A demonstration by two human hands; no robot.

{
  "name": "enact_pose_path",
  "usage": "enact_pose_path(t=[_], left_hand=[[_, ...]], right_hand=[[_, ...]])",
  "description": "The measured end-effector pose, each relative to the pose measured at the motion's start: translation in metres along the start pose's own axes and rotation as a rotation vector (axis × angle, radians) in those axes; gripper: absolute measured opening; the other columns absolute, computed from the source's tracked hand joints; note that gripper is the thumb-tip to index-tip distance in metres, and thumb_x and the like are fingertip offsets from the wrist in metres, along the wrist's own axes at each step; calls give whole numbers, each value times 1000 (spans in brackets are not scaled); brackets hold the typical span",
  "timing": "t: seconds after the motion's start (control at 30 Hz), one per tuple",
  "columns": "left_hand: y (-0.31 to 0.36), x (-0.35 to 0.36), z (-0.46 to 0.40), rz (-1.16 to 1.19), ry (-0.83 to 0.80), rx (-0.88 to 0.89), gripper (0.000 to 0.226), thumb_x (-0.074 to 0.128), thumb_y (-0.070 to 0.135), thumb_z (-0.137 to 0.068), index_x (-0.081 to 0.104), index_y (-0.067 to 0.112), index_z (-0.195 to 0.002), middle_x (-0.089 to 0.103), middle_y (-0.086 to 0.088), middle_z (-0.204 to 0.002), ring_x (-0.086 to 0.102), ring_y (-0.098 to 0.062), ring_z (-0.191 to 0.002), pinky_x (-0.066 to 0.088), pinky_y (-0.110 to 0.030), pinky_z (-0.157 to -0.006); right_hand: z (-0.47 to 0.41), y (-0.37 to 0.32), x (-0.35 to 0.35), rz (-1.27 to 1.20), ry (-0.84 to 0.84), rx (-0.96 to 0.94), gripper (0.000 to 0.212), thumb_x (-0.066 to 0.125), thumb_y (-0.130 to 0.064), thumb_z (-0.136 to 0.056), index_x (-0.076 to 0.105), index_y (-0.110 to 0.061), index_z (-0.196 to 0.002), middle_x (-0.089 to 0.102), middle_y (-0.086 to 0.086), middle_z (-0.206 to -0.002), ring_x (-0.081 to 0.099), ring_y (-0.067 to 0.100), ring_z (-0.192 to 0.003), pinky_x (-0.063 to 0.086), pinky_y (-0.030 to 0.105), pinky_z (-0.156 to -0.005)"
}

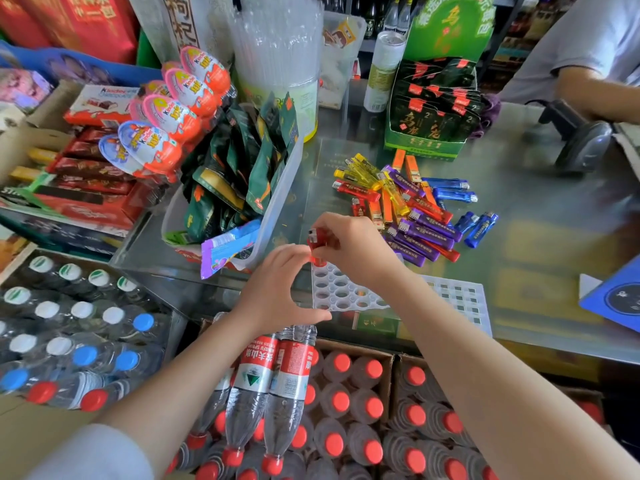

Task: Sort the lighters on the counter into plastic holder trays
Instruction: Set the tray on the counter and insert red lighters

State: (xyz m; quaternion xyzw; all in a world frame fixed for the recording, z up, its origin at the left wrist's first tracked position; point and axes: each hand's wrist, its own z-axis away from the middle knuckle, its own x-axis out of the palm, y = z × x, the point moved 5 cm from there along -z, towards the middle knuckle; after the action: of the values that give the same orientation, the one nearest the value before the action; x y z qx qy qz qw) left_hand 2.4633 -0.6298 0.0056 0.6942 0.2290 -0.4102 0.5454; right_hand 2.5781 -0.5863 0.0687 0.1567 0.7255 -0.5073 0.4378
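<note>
Chocolate eggs (173, 109), red-capped water bottles (346, 427), green tea sachets box (433, 109), barcode scanner (581, 140)

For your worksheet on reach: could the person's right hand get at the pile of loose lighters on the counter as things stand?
Probably yes, once free. The pile of loose lighters lies just beyond the right hand with nothing between, but that hand now holds a red lighter over the holder tray.
</note>
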Motion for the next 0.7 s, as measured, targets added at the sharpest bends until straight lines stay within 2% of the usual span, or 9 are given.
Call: enact_pose_path(t=[0.1,0.23,0.3,0.4,0.5,0.63,0.7], left_hand=[[-2,1,-1,6,-4,-30,88,58,68,-51,45,23,-125,41,8,-132,28,-11,-128,26,-30,-106],[-3,1,-3,0,45,-27,88,58,67,-53,48,16,-125,47,0,-129,36,-16,-124,30,-33,-105],[-3,1,-4,-4,54,-26,89,58,67,-54,48,15,-125,47,-1,-129,38,-17,-123,29,-30,-104],[-2,1,-4,-17,52,-27,89,59,67,-53,47,16,-125,46,1,-129,37,-15,-123,26,-26,-103],[-2,0,-3,5,45,-37,88,60,68,-52,48,19,-124,45,3,-130,36,-12,-123,25,-24,-103],[-6,0,0,47,29,-62,90,61,66,-52,45,19,-127,42,2,-133,36,-12,-126,30,-35,-107],[-6,1,0,50,9,-92,97,59,66,-51,36,20,-133,37,3,-138,31,-11,-129,28,-33,-108]], right_hand=[[4,5,2,-81,54,31,21,68,-7,-76,62,-2,-95,68,10,-83,55,17,-69,39,16,-58],[14,26,0,-51,-44,71,38,69,-13,-78,56,-8,-114,66,5,-105,56,15,-84,44,21,-74],[14,49,-11,3,54,150,31,57,-4,-83,56,-6,-114,62,9,-109,55,17,-86,44,22,-77],[5,69,-20,116,213,289,20,45,-3,-88,61,1,-100,63,17,-100,59,30,-84,52,36,-76],[-12,66,-10,229,136,399,16,50,-14,-91,55,1,-94,57,12,-84,57,31,-76,45,33,-62],[-31,61,-7,284,89,531,7,56,0,-86,56,-1,-92,60,15,-86,59,33,-79,43,33,-60],[-37,64,-5,254,27,599,6,57,2,-84,55,-4,-82,53,8,-72,54,28,-71,44,31,-58]])
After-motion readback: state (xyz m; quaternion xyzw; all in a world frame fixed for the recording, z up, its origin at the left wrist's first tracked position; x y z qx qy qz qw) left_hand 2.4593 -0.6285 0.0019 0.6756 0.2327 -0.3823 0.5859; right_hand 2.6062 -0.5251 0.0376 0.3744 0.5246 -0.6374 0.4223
